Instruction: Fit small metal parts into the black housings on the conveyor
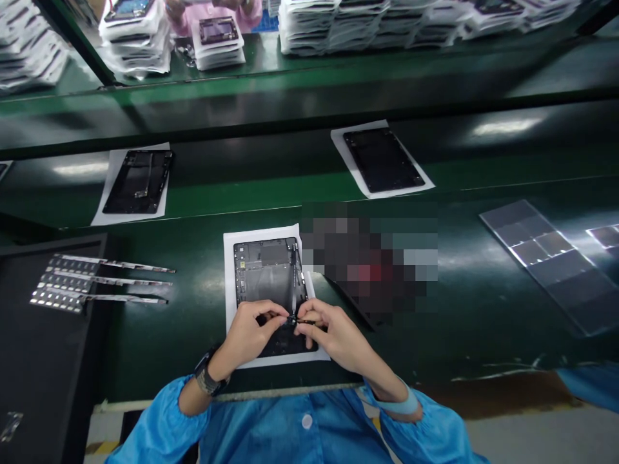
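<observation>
**Both hands pinch a small part over an open tablet**

No writing can be read anywhere; a patch right of the tablet is blurred out. The left hand [249, 335] and right hand [331, 335] meet fingertip to fingertip, both sets of fingers clenched on a small dark part [293, 319] held just above the lower end of the open tablet [268, 274]. The tablet lies on a white sheet [232, 283] on the green bench [193, 335], directly under the fingers. Well left of the fingers, component strips [72, 283] lie on a black tray [39, 361]. Beyond the fingertips, two more tablets [138, 182] rest on sheets.
</observation>
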`<state>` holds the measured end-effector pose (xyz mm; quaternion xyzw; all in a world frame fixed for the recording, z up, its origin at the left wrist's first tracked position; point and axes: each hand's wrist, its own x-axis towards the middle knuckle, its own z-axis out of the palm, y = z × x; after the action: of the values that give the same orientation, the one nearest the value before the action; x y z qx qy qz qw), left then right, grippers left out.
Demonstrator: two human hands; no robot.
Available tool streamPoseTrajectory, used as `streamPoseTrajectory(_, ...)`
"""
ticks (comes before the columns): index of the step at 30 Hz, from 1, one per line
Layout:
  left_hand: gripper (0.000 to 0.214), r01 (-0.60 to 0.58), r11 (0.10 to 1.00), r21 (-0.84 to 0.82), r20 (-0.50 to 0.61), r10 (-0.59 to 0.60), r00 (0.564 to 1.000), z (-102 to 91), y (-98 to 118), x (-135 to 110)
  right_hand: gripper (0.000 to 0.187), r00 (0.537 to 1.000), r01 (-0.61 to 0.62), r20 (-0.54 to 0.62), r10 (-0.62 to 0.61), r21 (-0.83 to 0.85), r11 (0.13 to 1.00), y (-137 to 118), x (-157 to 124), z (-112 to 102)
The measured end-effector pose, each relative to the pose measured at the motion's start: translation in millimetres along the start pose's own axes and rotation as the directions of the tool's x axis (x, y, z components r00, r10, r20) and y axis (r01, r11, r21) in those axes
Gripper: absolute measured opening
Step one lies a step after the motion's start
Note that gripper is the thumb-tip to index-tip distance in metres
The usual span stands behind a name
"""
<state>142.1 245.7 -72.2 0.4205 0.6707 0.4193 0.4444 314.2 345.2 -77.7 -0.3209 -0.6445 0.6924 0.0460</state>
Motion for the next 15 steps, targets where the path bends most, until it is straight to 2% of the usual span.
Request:
streamPoseTrajectory(10,0.014,-0.014,1.000,0.015,0.019,0.014,1.000,1.4,-1.3,0.9,0.020,1.000,0.004,0.014,-0.004,-0.003,1.000,-1.1,0.1,-3.6)
streamPoseTrajectory(15,0.016,-0.009,1.000,0.024,0.009,0.009,1.000,3.0,-1.4,0.6,0.010,1.000,0.009,0.000,-0.009,-0.066,0.998,1.8,0.1,-2.1)
